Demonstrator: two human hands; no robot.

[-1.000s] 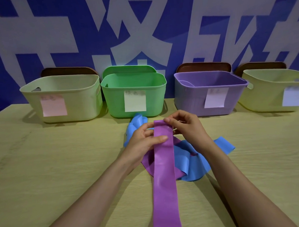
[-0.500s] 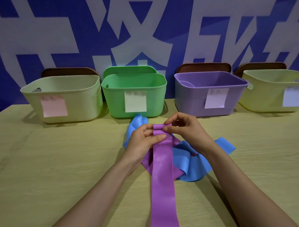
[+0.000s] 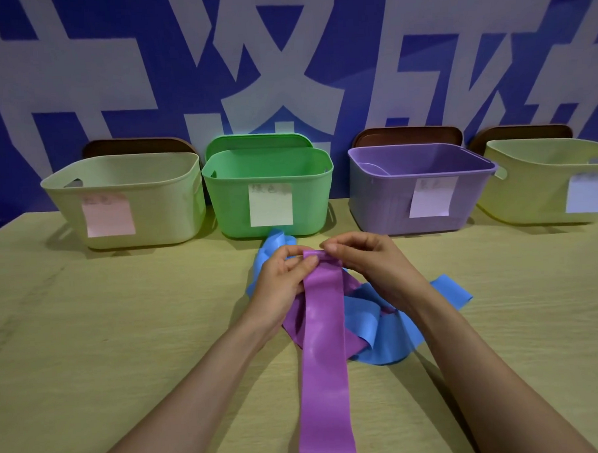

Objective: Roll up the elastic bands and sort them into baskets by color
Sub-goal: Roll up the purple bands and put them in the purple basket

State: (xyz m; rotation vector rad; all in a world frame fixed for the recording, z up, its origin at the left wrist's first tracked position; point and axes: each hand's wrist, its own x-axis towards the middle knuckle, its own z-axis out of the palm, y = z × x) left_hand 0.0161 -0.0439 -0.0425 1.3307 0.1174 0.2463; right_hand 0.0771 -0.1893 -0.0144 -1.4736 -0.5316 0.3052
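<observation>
The purple band (image 3: 325, 345) runs in a long flat strip down the table (image 3: 90, 338) toward the person, and its far end is lifted between both hands; laid out straight like this, it can likely feed into a roll without twisting. It crosses on top of a loose heap of blue band (image 3: 381, 339), which spills out to either side beneath the wrists and is not held by either hand. The left hand (image 3: 279, 285) pinches the left edge of the far end, thumb on the near face and curled fingers behind, while the right hand (image 3: 371, 264) pinches the right edge the same way, its fingertips (image 3: 331, 247) bent over the top. Between the two pinches the end of the band is turned over into a small tight fold, so the roll looks only just begun, with nearly the whole strip left to wind. Holding both edges at once probably keeps the turns square. Four baskets stand in a row at the back, well apart from the hands: a cream basket (image 3: 152, 205), a green basket (image 3: 228, 209), a purple basket (image 3: 386, 209) nearest the right hand, and another cream basket (image 3: 529, 199), each with a paper label on its front; the purple one appears to be where this roll belongs
</observation>
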